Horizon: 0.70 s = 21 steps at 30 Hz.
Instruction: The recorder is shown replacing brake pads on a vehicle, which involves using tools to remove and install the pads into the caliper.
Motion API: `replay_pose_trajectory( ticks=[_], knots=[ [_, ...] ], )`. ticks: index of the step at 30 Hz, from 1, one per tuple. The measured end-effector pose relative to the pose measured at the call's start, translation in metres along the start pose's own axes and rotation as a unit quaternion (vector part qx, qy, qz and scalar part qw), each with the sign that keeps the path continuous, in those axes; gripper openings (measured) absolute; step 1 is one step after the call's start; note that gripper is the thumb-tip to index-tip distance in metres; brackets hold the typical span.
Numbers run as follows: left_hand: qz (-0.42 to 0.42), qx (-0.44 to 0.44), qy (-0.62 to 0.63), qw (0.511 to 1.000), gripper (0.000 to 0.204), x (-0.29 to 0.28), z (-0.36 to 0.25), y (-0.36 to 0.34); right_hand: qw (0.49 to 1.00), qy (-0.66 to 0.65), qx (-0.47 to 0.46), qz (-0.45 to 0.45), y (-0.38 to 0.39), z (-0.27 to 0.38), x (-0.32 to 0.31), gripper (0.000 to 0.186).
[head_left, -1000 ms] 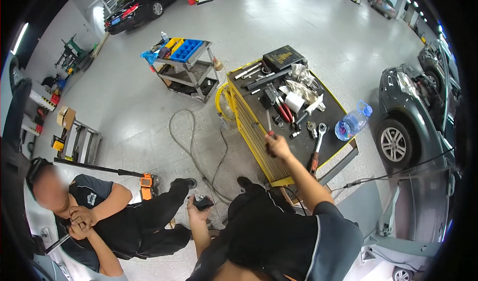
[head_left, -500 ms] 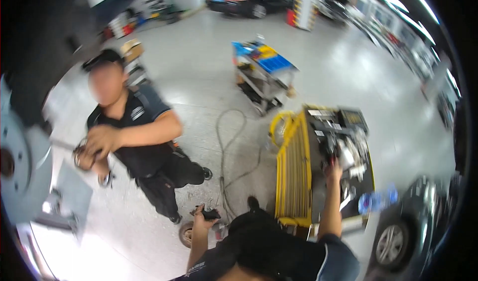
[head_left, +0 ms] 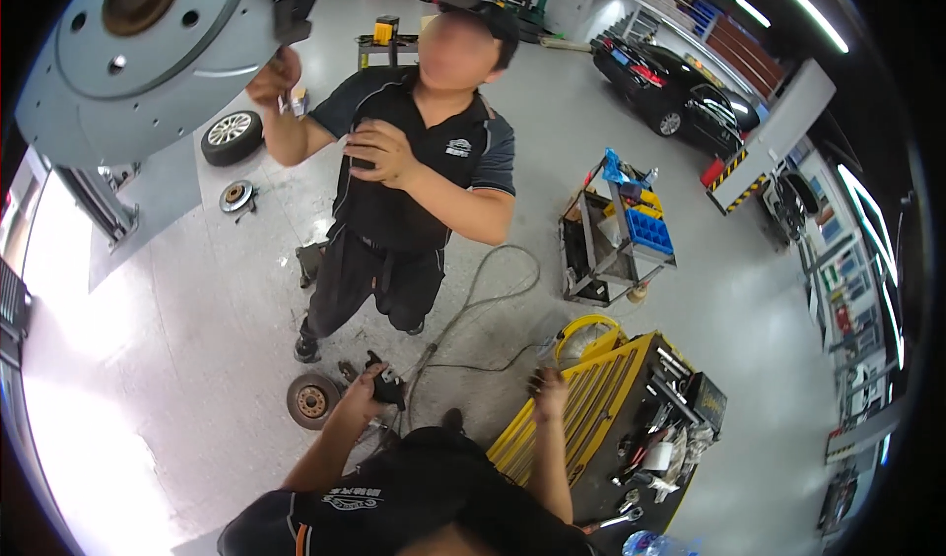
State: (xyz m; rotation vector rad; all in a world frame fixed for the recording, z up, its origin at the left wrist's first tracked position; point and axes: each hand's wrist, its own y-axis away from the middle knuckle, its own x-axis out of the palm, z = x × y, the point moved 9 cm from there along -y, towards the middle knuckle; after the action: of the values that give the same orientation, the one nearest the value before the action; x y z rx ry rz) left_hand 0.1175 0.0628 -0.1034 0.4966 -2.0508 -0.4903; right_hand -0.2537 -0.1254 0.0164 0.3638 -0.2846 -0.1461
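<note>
My left hand (head_left: pixel 363 391), low in the centre, grips a black metal part (head_left: pixel 388 387), near a rusty brake disc (head_left: pixel 301 400) on the floor. My right hand (head_left: pixel 549 391) is closed around something dark that I cannot make out, beside the yellow tool cabinet (head_left: pixel 557 413), whose top holds sockets, a ratchet and rags. Facing me stands a co-worker (head_left: pixel 404 201) in dark workwear, one hand (head_left: pixel 274 81) raised below a grey brake disc (head_left: pixel 138 93) mounted at the upper left, the other hand in front of the chest.
A tool trolley (head_left: pixel 616 241) with blue and yellow trays stands to the right. A hose (head_left: pixel 473 305) loops across the floor. A loose wheel (head_left: pixel 232 137) lies behind the co-worker. A lift post (head_left: pixel 778 132) and black car (head_left: pixel 670 83) are further back.
The view has swung left and up to the co-worker and mounted disc. My right hand has moved from the cabinet's top to beside its front. The co-worker's hands have risen toward the disc.
</note>
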Motion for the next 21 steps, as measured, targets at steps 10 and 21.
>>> replay_pose_trajectory(
  ticks=[10,21],
  knots=[
    [0.211,0.111,0.123,0.963,0.049,0.183,-0.133,0.07,0.827,0.317,-0.209,0.415,0.17,0.044,0.25,0.048],
    [0.133,0.319,0.071,0.936,0.076,0.166,-0.192,0.153,0.734,0.372,-0.319,0.47,0.231,0.039,0.335,0.078]
  ],
)
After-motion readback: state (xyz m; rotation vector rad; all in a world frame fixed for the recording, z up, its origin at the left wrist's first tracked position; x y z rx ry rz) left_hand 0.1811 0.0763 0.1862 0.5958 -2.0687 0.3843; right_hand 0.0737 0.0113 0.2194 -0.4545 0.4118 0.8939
